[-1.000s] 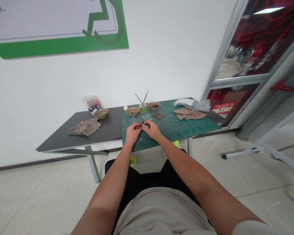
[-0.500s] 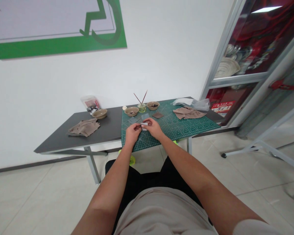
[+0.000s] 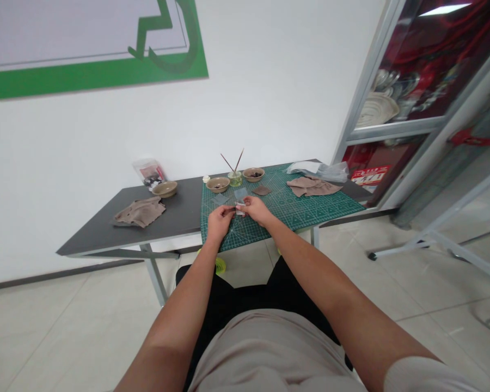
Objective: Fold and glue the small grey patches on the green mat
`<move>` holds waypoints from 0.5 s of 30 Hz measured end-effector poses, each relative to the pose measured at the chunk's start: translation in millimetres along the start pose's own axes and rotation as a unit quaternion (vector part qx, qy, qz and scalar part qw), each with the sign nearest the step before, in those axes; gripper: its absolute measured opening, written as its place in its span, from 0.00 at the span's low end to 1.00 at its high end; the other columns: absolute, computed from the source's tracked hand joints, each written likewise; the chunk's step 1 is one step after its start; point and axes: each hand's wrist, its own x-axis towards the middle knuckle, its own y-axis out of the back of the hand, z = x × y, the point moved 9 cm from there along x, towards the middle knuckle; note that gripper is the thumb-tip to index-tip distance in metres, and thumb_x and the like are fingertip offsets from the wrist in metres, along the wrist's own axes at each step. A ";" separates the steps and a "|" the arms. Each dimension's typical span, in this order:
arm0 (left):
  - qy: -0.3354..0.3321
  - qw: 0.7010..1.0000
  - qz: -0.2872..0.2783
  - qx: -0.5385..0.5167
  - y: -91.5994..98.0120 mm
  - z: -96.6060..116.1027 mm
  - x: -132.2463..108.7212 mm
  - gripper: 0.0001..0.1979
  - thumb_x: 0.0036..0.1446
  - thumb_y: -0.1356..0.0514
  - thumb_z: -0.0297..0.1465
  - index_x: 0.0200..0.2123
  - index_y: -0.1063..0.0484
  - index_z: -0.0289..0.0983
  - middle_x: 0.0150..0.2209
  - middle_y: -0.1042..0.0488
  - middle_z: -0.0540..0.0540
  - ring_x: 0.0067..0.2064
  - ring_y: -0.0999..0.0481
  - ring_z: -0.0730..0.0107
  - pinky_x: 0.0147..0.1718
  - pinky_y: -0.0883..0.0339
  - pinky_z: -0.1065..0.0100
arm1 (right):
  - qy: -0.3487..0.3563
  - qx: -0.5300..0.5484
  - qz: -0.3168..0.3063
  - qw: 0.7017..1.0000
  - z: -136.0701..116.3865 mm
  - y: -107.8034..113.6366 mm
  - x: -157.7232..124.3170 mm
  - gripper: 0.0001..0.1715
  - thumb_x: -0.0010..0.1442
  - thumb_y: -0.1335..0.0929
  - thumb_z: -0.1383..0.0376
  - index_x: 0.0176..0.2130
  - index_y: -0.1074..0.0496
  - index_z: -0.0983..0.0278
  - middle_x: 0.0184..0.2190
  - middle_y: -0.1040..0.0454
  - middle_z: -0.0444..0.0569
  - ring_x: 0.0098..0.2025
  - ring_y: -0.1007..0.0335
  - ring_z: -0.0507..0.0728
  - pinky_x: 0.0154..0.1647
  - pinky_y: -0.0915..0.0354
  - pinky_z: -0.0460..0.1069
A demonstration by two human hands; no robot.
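Observation:
Over the front part of the green cutting mat (image 3: pixel 286 209), my two hands meet at fingertip height. My right hand (image 3: pixel 258 210) pinches a small pale flat piece (image 3: pixel 240 209) between thumb and fingers. From the other side my left hand (image 3: pixel 219 222) has its fingers closed at the left edge of that piece. A small dark bit shows at the left fingertips, too small to name. Just beyond the hands lie a grey-blue square sheet (image 3: pixel 240 193), another greyish sheet (image 3: pixel 220 200) and a brown square (image 3: pixel 262 190).
Behind stand two brown bowls (image 3: pixel 218 184) (image 3: pixel 253 174) with dark bits, and a glass jar (image 3: pixel 234 178) with two thin sticks. Brown cloths (image 3: pixel 139 212) (image 3: pixel 313 186) lie at either side. A third bowl (image 3: pixel 164 189), a plastic bag (image 3: pixel 149 173) and clear plastic wrapping (image 3: pixel 322 171) are farther out.
The pale piece has turned a little between my fingers, and the right fingers have shifted slightly on it. The view has moved a little; the other things lie as before.

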 end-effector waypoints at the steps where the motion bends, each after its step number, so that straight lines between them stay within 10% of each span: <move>1: 0.003 1.000 -0.001 -0.006 -0.3 -0.9 0.6 0.06 0.52 0.39 0.29 0.34 0.23 0.37 0.28 0.21 0.49 0.30 0.24 0.69 0.34 0.33 0.69 | 0.004 0.004 -0.009 1.000 -1.2 -1.7 0.1 0.28 0.39 0.21 0.57 0.32 0.35 0.64 0.24 0.32 0.40 0.25 0.34 0.51 0.23 0.37 0.46; 15: -0.008 0.999 -0.013 -0.037 -2.6 -0.6 2.0 0.06 0.49 0.39 0.26 0.32 0.23 0.37 0.24 0.25 0.52 0.27 0.27 0.71 0.30 0.34 0.70 | 0.015 0.044 -0.066 0.997 -1.4 -9.6 0.6 0.32 0.39 0.20 0.58 0.38 0.37 0.62 0.25 0.27 0.40 0.25 0.31 0.51 0.24 0.35 0.45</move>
